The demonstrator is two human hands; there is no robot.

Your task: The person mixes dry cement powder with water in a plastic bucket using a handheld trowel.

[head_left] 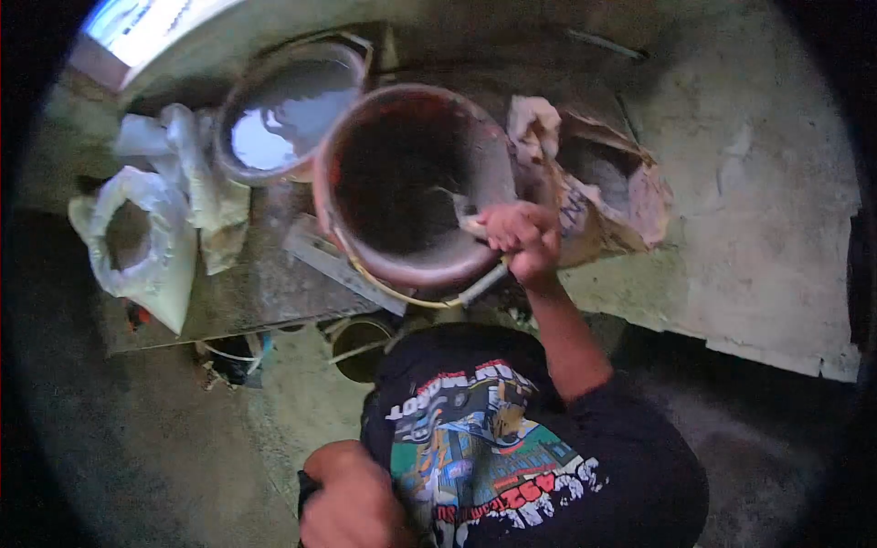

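Note:
A large reddish bucket point(326, 196) stands on the work surface, its inside dark, with a yellow wire handle hanging over the near rim. My right hand point(523, 236) is at the bucket's right rim, fingers closed round the handle of a tool that looks like a trowel. The tool's grey blade point(493, 169) reaches into the bucket. Low in the view, beside the dark printed shirt, is my left hand point(352, 502), away from the bucket. Motion smears it, and its fingers cannot be made out.
Behind the bucket to the left is a round tub point(228, 155) of liquid. An open white sack point(169, 265) stands at the left, and a torn paper sack point(594, 215) at the right. A small bucket point(361, 352) sits below the surface's front edge.

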